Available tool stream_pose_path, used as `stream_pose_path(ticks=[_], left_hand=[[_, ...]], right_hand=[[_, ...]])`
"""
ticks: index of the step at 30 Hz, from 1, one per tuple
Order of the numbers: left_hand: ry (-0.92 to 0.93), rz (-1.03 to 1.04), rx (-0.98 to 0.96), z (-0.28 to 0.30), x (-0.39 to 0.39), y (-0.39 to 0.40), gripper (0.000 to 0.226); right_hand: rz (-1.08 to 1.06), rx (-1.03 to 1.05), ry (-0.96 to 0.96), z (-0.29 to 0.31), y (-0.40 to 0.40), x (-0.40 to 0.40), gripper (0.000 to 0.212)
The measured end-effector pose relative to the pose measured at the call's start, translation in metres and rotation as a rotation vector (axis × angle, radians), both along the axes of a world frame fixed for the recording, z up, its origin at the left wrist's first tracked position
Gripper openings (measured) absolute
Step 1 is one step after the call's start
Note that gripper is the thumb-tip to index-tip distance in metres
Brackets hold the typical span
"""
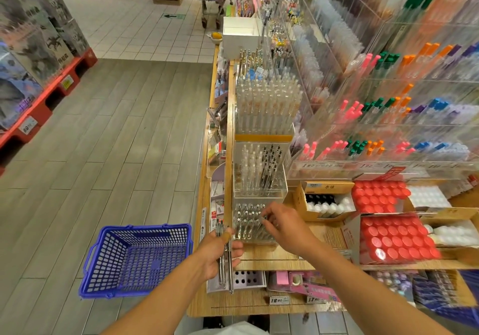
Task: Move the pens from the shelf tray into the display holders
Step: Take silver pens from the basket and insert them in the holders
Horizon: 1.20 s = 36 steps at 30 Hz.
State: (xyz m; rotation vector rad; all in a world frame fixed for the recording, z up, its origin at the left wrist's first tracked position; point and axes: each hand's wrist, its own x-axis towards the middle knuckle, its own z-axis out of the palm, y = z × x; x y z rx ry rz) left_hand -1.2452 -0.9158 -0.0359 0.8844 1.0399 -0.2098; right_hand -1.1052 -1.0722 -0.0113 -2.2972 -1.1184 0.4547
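Fingers [268, 218] of right hand [285, 224] pinched together on one pen [262, 222], tip down among the clear slots of the nearest display holder [255, 224]. Fingers of left hand [220, 250] curled round a bundle of pens [225, 257], held roughly upright just left of that holder, at the shelf's front edge. Nearest holder partly filled, silver-tipped pens standing in its rows. Behind it, a second clear holder [260, 170] with white and black pens, and farther back a taller one [268, 106] packed with clear-barrelled pens. All three in a line on the wooden shelf [269, 259]. To the right on the same shelf, an open cardboard box [324, 200] of black and white bottles, then two trays of red-capped jars [388, 238]. Above those, acrylic racks [375, 132] of pens with pink, green, orange and blue caps, price strips along the front. Lower shelf below the hands: pink packs and price tags. On the grey plank floor to the left, a blue plastic basket [137, 259], just beside the shelf unit. Across the aisle, stacked boxes on red pallets [39, 106]; far back, blurred, a trolley on white tiles.
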Motion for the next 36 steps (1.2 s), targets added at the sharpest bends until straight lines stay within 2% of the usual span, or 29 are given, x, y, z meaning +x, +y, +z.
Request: stream_pose_path(ticks=[7,13,16,22,25,28,30,33,36], left_hand=[[0.006,0.027,-0.006,0.002,0.001,0.000,0.020],[-0.037,0.001,-0.010,0.006,0.004,-0.001,0.019],[-0.054,0.005,-0.026,0.008,0.004,-0.003,0.020],[-0.079,0.026,-0.061,0.011,0.004,-0.004,0.021],[-0.104,0.028,-0.082,0.012,0.004,-0.004,0.022],[-0.143,0.016,-0.094,0.014,0.004,-0.004,0.022],[-0.175,-0.005,-0.083,0.016,0.004,-0.005,0.024],[-0.216,-0.051,-0.076,0.019,0.003,-0.006,0.024],[-0.212,-0.077,-0.068,0.020,0.004,-0.008,0.026]], right_hand=[[0.159,-0.075,-0.154,-0.011,0.002,-0.005,0.008],[0.199,-0.190,-0.346,-0.010,0.009,-0.012,0.021],[0.222,-0.238,-0.495,-0.003,0.014,-0.015,0.007],[0.208,-0.285,-0.456,-0.009,0.018,-0.016,0.019],[0.168,-0.263,-0.363,-0.012,0.017,-0.015,0.018],[0.079,-0.210,-0.169,-0.009,0.018,-0.013,0.022],[-0.009,-0.159,0.029,-0.001,0.022,-0.014,0.020],[-0.153,-0.058,0.453,0.010,0.029,-0.018,0.018],[-0.198,-0.049,0.573,0.015,0.032,-0.019,0.016]])
